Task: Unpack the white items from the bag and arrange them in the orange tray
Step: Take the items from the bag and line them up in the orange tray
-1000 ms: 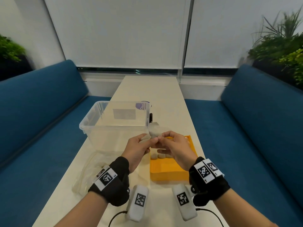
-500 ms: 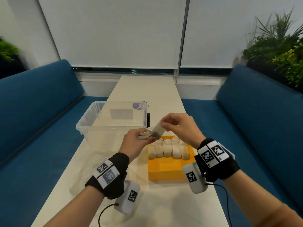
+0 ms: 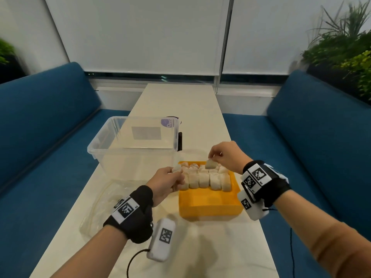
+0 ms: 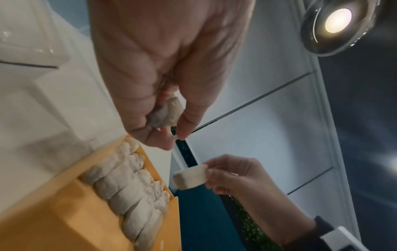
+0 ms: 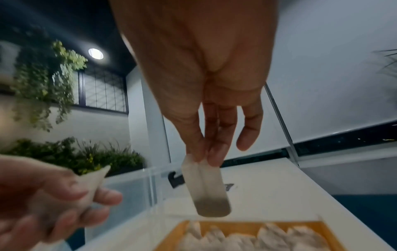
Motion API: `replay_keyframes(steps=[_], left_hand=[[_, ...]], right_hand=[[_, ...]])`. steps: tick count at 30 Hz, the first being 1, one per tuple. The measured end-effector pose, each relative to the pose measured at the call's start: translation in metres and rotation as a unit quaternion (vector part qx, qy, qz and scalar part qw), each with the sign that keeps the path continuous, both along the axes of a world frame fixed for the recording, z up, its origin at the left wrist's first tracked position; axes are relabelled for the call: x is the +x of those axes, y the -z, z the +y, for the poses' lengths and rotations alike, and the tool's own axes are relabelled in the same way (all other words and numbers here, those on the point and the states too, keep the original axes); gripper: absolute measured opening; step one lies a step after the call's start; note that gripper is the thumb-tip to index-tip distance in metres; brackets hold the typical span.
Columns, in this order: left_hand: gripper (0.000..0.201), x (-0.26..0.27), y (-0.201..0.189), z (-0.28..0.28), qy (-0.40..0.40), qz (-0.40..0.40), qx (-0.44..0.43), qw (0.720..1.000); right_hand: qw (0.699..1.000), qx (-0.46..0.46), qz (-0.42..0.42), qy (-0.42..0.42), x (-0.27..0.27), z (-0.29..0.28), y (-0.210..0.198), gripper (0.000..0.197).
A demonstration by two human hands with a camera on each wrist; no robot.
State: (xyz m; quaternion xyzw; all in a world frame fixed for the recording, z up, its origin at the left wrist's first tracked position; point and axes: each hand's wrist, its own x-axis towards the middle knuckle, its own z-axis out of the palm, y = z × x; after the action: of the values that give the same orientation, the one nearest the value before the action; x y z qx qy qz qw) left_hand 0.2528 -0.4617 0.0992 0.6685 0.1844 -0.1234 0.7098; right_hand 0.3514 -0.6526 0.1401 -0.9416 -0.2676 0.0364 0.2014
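An orange tray (image 3: 208, 205) (image 4: 53, 220) (image 5: 326, 227) lies on the table with several white rolled items (image 3: 204, 178) (image 4: 128, 186) (image 5: 236, 237) lined up at its far end. My right hand (image 3: 212, 156) (image 5: 206, 158) pinches one white item (image 3: 210, 164) (image 5: 206, 188) (image 4: 190, 177) by its top, hanging it just above the tray's far row. My left hand (image 3: 174, 173) (image 4: 165, 129) holds another white item (image 3: 177, 169) (image 4: 166, 113) (image 5: 90, 185) in curled fingers at the tray's left far corner. The clear plastic bag (image 3: 112, 203) lies flat left of the tray.
A clear plastic bin (image 3: 132, 145) stands behind and left of the tray, close to my left hand. Blue benches (image 3: 313, 147) run along both sides of the narrow table (image 3: 180, 101). Cables trail from my wrists near the front edge.
My hands, pinched together on one white piece a second ago, have separated. The right hand carried its white item right and down over the tray; the left sank to the tray's left corner.
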Motion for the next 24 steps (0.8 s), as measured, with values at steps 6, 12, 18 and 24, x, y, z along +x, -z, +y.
replay_keyframes(steps=[6, 12, 18, 24], left_hand=[[0.022, -0.004, 0.007, 0.007, -0.027, 0.012, -0.023, 0.999], [0.019, -0.009, 0.015, 0.016, -0.057, -0.002, -0.04, 0.998], [0.023, -0.015, 0.021, 0.024, -0.081, -0.004, -0.053, 0.995], [0.031, -0.016, 0.018, 0.024, -0.077, 0.014, -0.105, 0.991]], right_hand=[[0.971, -0.206, 0.118, -0.041, 0.013, 0.015, 0.05, 0.016], [0.966, -0.236, 0.109, -0.014, 0.033, 0.035, 0.068, 0.024], [0.967, -0.241, 0.079, 0.013, 0.045, 0.044, 0.078, 0.027], [0.988, -0.142, 0.049, 0.023, 0.041, 0.042, 0.067, 0.022]])
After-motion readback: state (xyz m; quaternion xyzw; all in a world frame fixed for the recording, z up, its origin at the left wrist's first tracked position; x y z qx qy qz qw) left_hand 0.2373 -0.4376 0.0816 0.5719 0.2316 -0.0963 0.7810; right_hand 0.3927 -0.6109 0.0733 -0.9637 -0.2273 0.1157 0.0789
